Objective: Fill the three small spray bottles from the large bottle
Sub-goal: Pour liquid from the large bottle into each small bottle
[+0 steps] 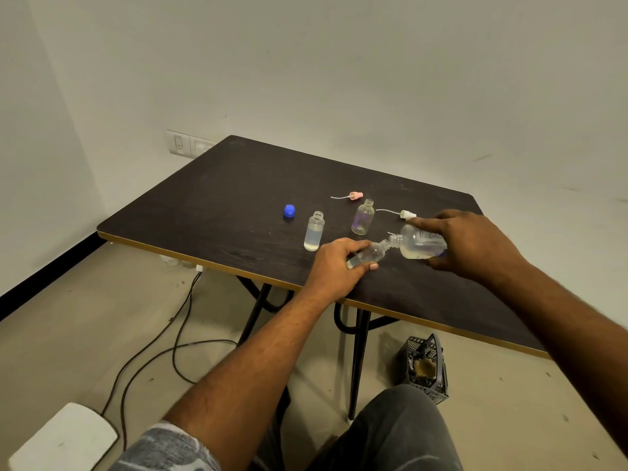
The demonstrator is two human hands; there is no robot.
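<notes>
My right hand (472, 244) grips the large clear bottle (419, 245), tipped on its side with its mouth pointing left. My left hand (334, 266) holds a small clear bottle (368, 254), tilted, its neck meeting the large bottle's mouth. Two other small bottles stand upright and uncapped on the dark table (210, 212): a straight one (314, 231) holding clear liquid, and a rounder one (363, 217) behind it. A pink spray head (355, 196) and a white spray head (406, 214) lie on the table with their tubes. A blue cap (289, 211) sits to the left.
The table's gold-edged front rim (204, 261) runs just below my left hand. Under the table are black legs, a black mesh basket (426, 368) and cables on the floor. A white object (64, 440) lies at bottom left. Walls stand close behind.
</notes>
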